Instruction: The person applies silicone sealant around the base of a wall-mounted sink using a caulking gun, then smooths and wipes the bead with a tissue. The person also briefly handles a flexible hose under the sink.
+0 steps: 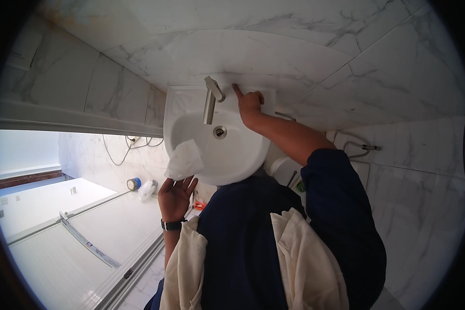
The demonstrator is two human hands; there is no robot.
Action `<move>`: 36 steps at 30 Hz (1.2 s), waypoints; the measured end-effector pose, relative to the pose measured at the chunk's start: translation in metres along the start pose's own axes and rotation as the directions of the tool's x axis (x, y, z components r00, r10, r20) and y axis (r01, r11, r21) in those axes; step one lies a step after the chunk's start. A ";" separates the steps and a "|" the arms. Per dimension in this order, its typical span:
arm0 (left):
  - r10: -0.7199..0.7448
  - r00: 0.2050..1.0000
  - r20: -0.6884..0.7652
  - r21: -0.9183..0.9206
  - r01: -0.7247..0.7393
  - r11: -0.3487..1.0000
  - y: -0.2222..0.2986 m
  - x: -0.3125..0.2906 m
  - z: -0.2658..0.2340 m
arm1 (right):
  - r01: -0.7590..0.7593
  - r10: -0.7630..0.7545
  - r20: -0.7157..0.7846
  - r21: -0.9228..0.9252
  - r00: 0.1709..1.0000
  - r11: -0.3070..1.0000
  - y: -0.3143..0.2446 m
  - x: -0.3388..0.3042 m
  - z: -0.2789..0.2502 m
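Observation:
A white washbasin stands against the marbled wall, with a metal faucet at its back and a drain in the bowl. My right hand reaches over the basin's right side. Its index finger stretches to the seam where the back rim meets the wall, while the other fingers curl in; nothing shows in it. At the front left rim, my left hand, palm up, holds a crumpled white, partly see-through sheet by its lower end. Whether that is plastic or tissue I cannot tell.
Right of the basin, a coiled flexible hose lies by the wall; a white bucket stands beneath. A round blue container and a plastic bag sit at left. A sliding-door frame runs along the lower left. A cable hangs nearby.

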State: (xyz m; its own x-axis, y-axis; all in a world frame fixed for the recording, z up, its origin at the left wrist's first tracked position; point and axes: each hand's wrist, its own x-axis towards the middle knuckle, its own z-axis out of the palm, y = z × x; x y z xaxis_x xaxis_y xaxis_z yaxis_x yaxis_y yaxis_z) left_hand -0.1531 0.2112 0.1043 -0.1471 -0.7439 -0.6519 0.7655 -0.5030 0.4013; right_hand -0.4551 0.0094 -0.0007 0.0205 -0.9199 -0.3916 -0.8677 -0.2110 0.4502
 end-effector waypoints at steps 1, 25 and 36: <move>0.000 1.000 -0.022 -0.010 -0.001 1.000 0.001 0.001 0.000 | -0.007 0.007 0.013 -0.014 1.000 1.000 -0.001 0.000 0.000; -0.029 0.998 0.051 -0.024 0.030 0.999 0.018 0.014 -0.010 | -0.159 0.124 0.169 0.212 0.978 0.964 0.000 -0.004 -0.004; -0.039 0.997 0.063 0.013 0.038 0.999 0.019 0.019 -0.010 | -0.188 0.131 0.225 0.256 0.966 0.948 0.010 -0.005 0.009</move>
State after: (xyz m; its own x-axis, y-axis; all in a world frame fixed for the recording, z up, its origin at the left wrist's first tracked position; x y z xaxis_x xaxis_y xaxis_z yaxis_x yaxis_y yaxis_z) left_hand -0.1349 0.1918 0.0938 -0.2161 -0.7502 -0.6249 0.7511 -0.5366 0.3845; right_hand -0.4683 0.0146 -0.0012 -0.2055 -0.8415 -0.4996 -0.9536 0.0575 0.2954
